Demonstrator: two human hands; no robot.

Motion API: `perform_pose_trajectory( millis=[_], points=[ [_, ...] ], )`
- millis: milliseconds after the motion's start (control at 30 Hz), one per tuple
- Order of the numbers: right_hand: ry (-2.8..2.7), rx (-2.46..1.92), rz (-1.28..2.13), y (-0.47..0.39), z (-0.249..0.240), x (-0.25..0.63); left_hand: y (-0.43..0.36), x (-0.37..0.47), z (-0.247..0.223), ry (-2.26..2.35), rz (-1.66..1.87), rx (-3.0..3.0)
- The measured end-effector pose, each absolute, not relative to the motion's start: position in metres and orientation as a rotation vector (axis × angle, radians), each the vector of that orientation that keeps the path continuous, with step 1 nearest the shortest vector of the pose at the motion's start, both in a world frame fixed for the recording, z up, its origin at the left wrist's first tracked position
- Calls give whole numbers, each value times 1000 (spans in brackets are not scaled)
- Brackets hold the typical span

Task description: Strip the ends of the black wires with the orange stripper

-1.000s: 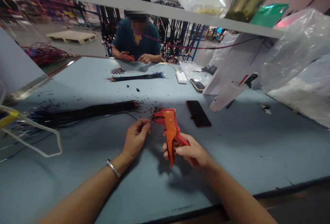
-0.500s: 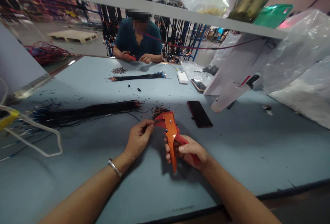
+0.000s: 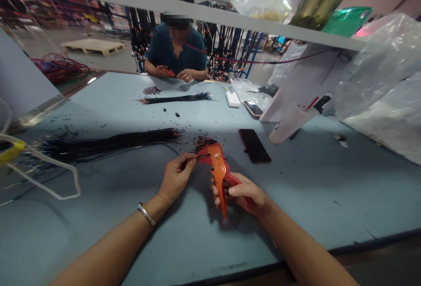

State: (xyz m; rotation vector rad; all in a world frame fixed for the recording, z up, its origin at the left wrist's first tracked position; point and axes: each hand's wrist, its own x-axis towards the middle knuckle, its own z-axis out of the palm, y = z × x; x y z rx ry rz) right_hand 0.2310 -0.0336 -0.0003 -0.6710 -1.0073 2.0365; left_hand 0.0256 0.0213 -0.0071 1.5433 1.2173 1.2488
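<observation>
My right hand (image 3: pixel 241 191) is wrapped round the handles of a red and orange wire stripper (image 3: pixel 217 163), its head tilted to the left. In a pinch between thumb and fingers, my left hand (image 3: pixel 177 175) holds a thin black wire (image 3: pixel 199 157) whose end reaches into the stripper's jaws. Most of that wire is hidden by the fingers. Just behind the tool lies a heap of small dark and copper-coloured scraps (image 3: pixel 202 142). A thick bundle of black wires (image 3: pixel 125 143), with bared ends at the right, stretches across the table to the left.
A black phone (image 3: pixel 255 145) lies right of the tool. Farther back are a second wire bundle (image 3: pixel 177 98), a white box (image 3: pixel 233 99) and another phone (image 3: pixel 253 108). A white wire frame (image 3: pixel 74 180) stands at left. Opposite, a person (image 3: pixel 177 51) holds a red tool.
The wire stripper's handles have shifted slightly, the orange one swinging a little to the right. My left hand stays almost still with the wire at the jaws.
</observation>
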Motion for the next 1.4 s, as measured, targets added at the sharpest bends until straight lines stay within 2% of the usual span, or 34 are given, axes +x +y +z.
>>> perform_pose_trajectory(
  millis=[1400],
  points=[
    [-1208, -851, 1838, -36, 3, 223, 21, 23, -10, 1155, 1232, 1526]
  ],
)
